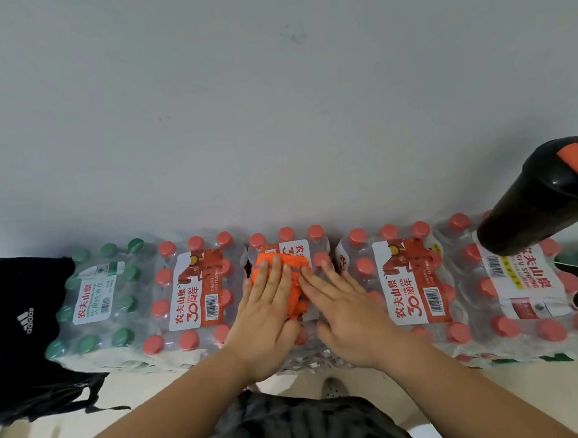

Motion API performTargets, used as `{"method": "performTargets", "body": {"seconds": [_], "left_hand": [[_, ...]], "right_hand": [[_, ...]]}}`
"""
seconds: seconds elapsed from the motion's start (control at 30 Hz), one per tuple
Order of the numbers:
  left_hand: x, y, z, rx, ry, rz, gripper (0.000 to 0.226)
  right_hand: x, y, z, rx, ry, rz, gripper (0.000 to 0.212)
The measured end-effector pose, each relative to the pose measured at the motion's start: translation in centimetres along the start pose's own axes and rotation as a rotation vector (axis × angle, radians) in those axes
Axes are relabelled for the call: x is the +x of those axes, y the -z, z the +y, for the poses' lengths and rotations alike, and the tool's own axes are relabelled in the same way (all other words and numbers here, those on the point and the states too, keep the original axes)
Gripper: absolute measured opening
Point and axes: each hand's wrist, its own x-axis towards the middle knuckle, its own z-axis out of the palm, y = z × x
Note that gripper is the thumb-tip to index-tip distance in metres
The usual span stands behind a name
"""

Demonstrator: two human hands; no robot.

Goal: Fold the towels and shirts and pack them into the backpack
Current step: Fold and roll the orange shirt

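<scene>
Partly hidden: orange cloth (294, 278) under L hand (269, 308), R hand (347, 308).

We log: left hand (269, 307) and right hand (348, 313) hide most of the orange cloth (297, 298). The frame's left edge crops the Adidas backpack (18, 326), the right edge the black bottle (541, 202).

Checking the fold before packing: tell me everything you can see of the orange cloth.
The orange cloth is a small folded bundle of soft fabric with a pale grey stripe near its far edge. It lies atop the middle bottle pack. The left hand and right hand press flat on it with straight fingers, covering much of it.
</scene>
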Motion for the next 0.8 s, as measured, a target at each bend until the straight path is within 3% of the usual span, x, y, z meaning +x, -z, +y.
{"method": "performTargets", "body": {"seconds": [0.1, 0.17, 0.37, 0.5, 0.63, 0.8], "left_hand": [[0.1, 1.3, -1.0, -0.291, 0.061, 0.188, 0.064], [0.7, 1.9, -2.0, -0.296, 0.159, 0.301, 0.05], [2.7, 3.3, -3.0, -0.423, 0.253, 0.091, 0.061], [3.2, 3.6, -2.8, -0.402, 0.197, 0.043, 0.061], [2.6, 3.4, -2.8, -0.417, 0.185, 0.075, 0.056], [1.2, 4.2, -2.9, -0.632, 0.175, 0.173, 0.056]], "right_hand": [[-0.1, 0.0, 0.3, 0.001, -0.002, -0.011, 0.079], [0.0, 0.0, 0.4, 0.025, 0.001, -0.001, 0.077], [0.0, -0.2, -0.9, 0.376, -0.085, 0.203, 0.06], [0.1, -0.4, -1.9, 0.33, -0.06, 0.189, 0.06], [0.2, -0.5, -2.3, 0.352, -0.087, 0.217, 0.055], [0.9, -1.2, -5.5, 0.619, -0.136, 0.364, 0.048]]}}
